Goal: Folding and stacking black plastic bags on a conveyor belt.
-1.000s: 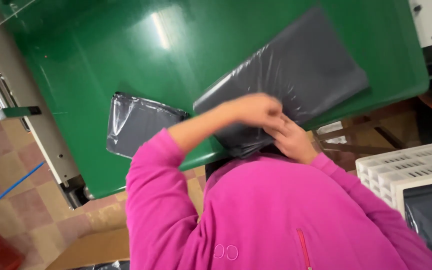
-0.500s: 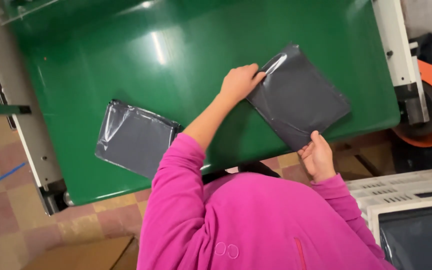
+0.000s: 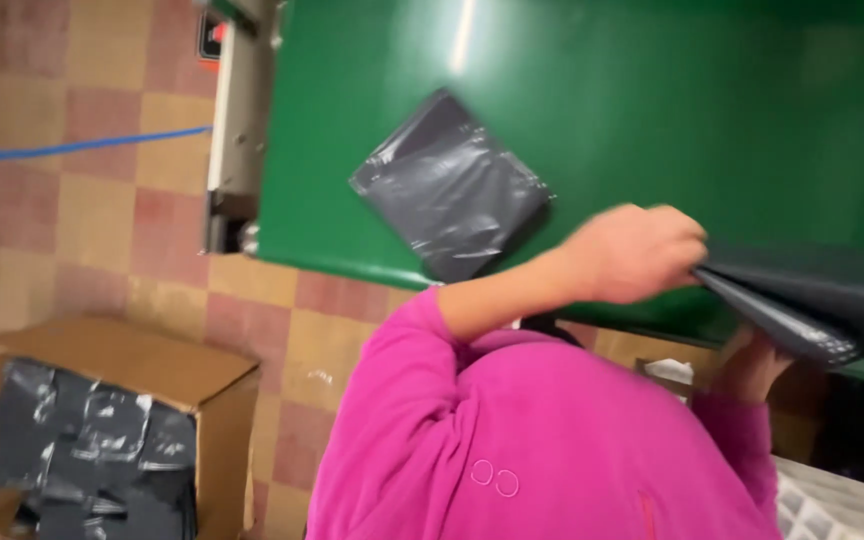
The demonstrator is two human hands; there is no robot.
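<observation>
My left hand pinches the near end of a dark grey plastic bag that lies over the near edge of the green belt. My right hand is under the same bag, holding it from below, and is partly hidden by it. A second grey bag lies flat on the belt to the left, apart from both hands. My pink sleeve fills the lower middle of the view.
A cardboard box with several grey bags in it stands on the tiled floor at the lower left. The belt's metal frame runs along its left end. A white crate sits at the lower right.
The view has swung, bringing the floor and the box into sight. The bag that lay flat under my left hand is now bunched and lifted at the belt's near edge, held by both hands.
</observation>
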